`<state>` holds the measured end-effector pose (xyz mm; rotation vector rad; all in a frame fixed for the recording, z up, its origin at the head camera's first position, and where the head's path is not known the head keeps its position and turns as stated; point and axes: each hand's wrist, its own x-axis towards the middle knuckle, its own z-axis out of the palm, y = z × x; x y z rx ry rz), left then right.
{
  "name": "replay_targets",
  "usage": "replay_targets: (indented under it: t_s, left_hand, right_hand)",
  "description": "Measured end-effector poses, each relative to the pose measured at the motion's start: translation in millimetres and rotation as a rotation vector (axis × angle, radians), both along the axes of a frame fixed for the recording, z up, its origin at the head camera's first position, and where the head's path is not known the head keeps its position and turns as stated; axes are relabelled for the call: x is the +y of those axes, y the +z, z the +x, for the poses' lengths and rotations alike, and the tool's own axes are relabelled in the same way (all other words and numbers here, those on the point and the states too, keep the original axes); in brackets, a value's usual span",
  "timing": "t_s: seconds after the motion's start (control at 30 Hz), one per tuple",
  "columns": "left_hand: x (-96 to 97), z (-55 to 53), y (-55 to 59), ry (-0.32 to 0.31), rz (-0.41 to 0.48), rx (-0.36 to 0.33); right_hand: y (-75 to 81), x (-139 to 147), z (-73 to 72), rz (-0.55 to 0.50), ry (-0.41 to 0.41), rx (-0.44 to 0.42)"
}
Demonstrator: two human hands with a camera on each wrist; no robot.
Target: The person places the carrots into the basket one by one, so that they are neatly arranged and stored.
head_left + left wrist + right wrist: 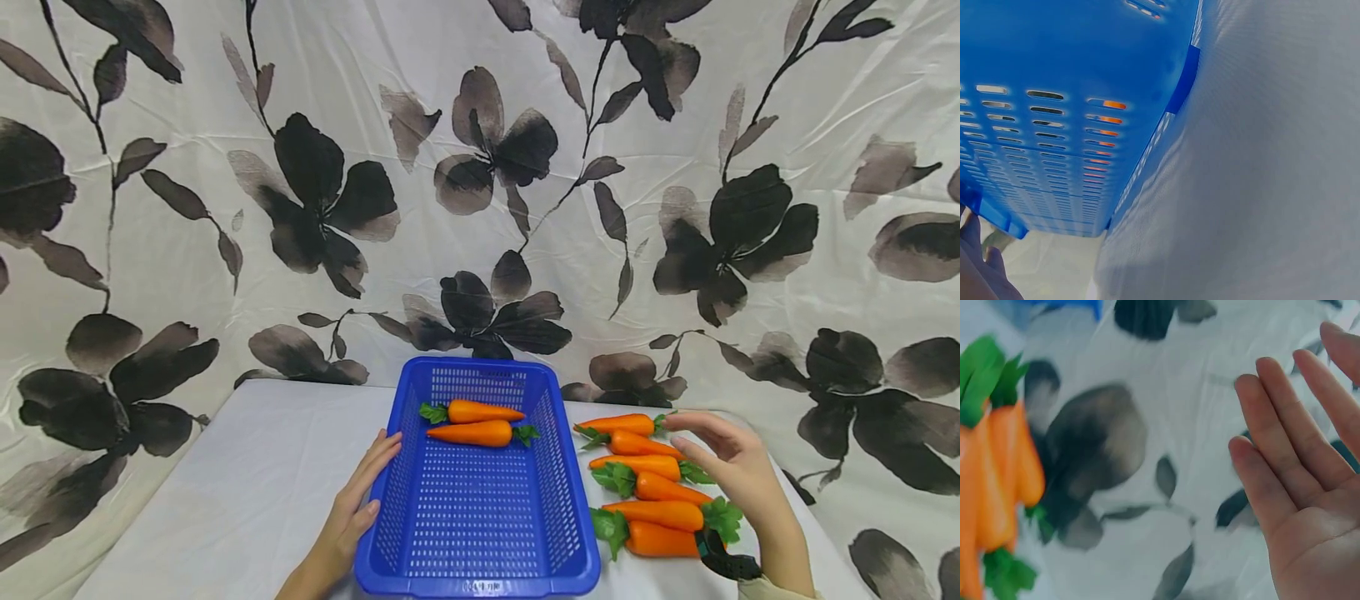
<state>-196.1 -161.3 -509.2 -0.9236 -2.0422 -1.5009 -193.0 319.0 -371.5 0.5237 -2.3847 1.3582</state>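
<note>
A blue plastic basket [480,517] with slotted walls stands in the middle of the table. Inside, near its far end, lie two orange carrots with green tops, the upper carrot [483,411] and the lower carrot [472,433]. My left hand [352,504] rests with extended fingers against the basket's left rim. To the right of the basket, several carrots [660,512] lie in a column, their leafy ends alternating sides. My right hand [727,458] hovers over the right side of that column, fingers loosely bent and nothing in them; the right wrist view shows its bare palm.
A white cloth covers the table [247,475]. Behind it hangs a pale curtain [420,242] printed with dark flowers, close to the basket's far end. A dark band [723,558] circles the right wrist.
</note>
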Motion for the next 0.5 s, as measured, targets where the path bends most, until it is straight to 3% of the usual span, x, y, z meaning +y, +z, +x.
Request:
replay_targets:
  t_s: [0.2, 0.43, 0.5]
  left_hand:
    - [1.4, 1.2, -0.8, 0.017, -0.002, -0.032]
    - [2.1, -3.2, -2.0, -0.041, 0.033, 0.066]
    - [1.9, -3.3, -2.2, -0.045, 0.033, 0.061]
  right_hand:
    - [-27.3, 30.8, 5.3, -0.006, -0.097, -0.158]
    - [-59.1, 53.3, 6.3, -0.049, -0.141, -0.397]
    - [-64.9, 58.8, 5.4, -0.019, -0.154, -0.468]
